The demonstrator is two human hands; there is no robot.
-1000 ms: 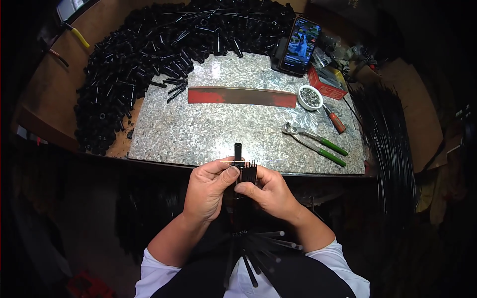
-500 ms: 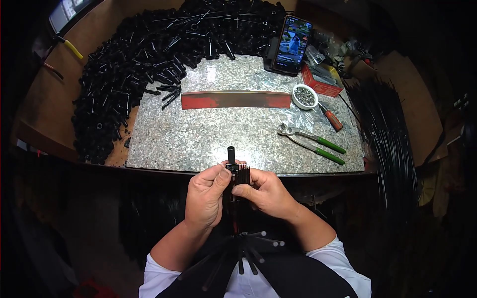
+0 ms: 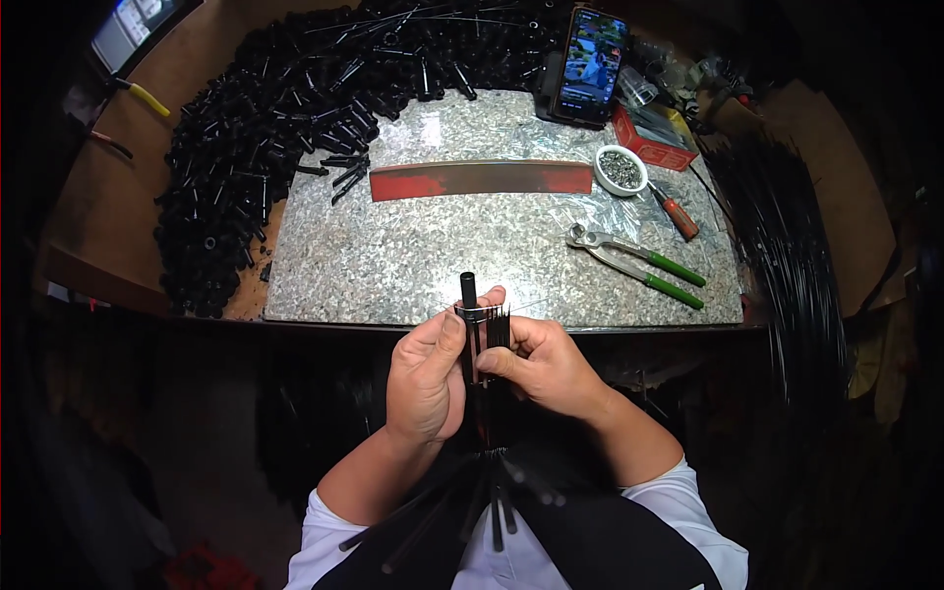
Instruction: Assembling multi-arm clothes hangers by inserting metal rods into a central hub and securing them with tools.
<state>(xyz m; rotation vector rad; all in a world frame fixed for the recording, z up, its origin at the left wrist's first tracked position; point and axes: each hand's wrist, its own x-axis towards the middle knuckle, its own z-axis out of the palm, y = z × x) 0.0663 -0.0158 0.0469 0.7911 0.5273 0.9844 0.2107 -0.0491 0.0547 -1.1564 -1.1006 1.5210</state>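
Just in front of the table's near edge, my left hand [image 3: 426,369] is closed on a black runner tube [image 3: 468,289] that stands upright, its thumb pressed to the collar. Beside it, my right hand [image 3: 551,369] pinches a row of thin black umbrella ribs [image 3: 500,326] between thumb and fingers. A thin pale wire [image 3: 531,306] crosses the collar and sticks out to the right. Below the hands, several dark rods [image 3: 497,516] fan out toward my lap, partly blurred. The fingers behind the tube are mostly hidden.
A heap of black tube parts [image 3: 226,162] covers the table's left and back. On the stone slab [image 3: 393,256] lie a red-and-dark metal strip [image 3: 482,180], green-handled pincers [image 3: 639,264], a screwdriver [image 3: 678,216] and a white bowl [image 3: 621,191]. A phone [image 3: 590,69] and long black rods [image 3: 777,265] are farther right.
The tabletop has shifted slightly up and right in view. My hands keep their hold on the tube and the ribs; the wire at the collar shows more plainly.
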